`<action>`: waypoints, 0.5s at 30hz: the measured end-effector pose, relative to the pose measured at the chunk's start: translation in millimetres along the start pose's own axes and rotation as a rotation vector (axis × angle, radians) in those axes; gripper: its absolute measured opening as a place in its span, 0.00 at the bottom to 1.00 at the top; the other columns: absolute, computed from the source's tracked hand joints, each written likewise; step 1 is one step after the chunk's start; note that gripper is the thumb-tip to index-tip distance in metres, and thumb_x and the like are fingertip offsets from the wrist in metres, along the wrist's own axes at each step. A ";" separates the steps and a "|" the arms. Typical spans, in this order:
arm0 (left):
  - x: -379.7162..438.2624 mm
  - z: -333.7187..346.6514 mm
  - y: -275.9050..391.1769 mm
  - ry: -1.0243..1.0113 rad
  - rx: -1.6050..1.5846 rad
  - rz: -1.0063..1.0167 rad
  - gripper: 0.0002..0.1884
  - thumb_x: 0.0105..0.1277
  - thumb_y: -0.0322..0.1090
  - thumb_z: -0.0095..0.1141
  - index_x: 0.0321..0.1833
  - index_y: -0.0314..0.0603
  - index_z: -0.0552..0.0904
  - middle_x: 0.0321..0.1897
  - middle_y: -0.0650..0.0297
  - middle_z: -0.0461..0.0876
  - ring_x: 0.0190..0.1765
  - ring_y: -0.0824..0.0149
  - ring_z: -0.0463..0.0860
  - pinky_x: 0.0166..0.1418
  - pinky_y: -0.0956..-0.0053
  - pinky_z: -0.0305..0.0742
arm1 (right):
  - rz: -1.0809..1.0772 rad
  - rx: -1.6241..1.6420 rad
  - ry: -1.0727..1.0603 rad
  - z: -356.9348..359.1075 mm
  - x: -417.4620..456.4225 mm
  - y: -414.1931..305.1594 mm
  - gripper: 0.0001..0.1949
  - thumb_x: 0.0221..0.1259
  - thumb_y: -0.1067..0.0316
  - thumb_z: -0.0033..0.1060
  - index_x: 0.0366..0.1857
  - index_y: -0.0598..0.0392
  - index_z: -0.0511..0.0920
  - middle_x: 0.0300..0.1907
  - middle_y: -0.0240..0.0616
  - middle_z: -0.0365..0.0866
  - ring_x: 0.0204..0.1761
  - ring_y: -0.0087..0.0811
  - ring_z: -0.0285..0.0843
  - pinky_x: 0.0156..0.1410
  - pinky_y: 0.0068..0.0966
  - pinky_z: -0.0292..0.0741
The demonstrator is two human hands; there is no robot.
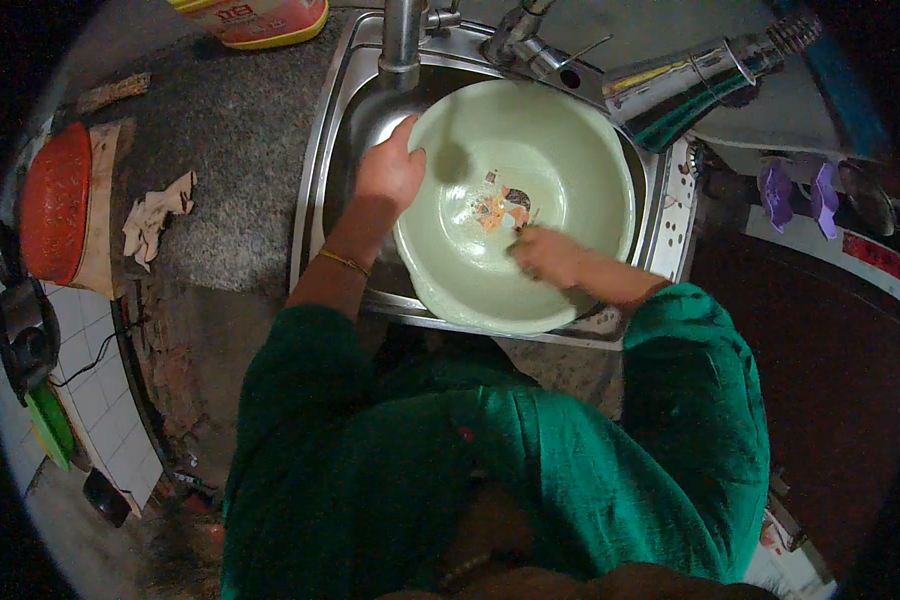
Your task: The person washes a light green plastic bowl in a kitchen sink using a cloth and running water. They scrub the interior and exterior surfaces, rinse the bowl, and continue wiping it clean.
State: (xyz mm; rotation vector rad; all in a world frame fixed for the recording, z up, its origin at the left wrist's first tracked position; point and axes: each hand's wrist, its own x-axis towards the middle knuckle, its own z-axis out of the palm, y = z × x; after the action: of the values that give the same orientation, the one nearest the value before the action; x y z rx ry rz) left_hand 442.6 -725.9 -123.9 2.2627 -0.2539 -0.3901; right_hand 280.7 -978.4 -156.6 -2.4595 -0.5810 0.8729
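Observation:
A large pale green basin [465, 289] with a printed picture on its bottom rests tilted in the stainless steel sink [356, 161]. My left hand [390, 174] grips its left rim, the thumb on the inner side. Inside the basin, low and right of the printed picture, is my right hand [551, 257], blurred and with its fingers curled. Something small and dark shows at those fingertips, too unclear to name. The basin's inner wall looks wet and shiny.
A metal faucet [401, 45] stands behind the basin, with a second mixer tap [529, 49] to its right. A shiny cylindrical container [679, 90] leans at the back right. Leftward, a crumpled cloth [157, 217] lies on the counter near a red plastic basket [58, 202].

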 end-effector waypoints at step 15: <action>-3.3 -3.9 3.9 -0.042 -0.047 -0.033 0.26 0.60 0.34 0.47 0.64 0.42 0.69 0.43 0.40 0.80 0.48 0.41 0.79 0.55 0.55 0.72 | -0.262 -0.055 0.168 8.6 46.3 -57.0 0.16 0.50 0.75 0.53 0.46 0.60 0.70 0.45 0.56 0.70 0.49 0.52 0.70 0.51 0.44 0.71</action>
State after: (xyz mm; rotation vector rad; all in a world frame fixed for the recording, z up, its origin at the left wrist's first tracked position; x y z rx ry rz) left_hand 440.7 -724.7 -117.8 2.2164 -0.2269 -0.4572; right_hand 294.6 -905.9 -153.0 -2.4038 -0.8510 0.5479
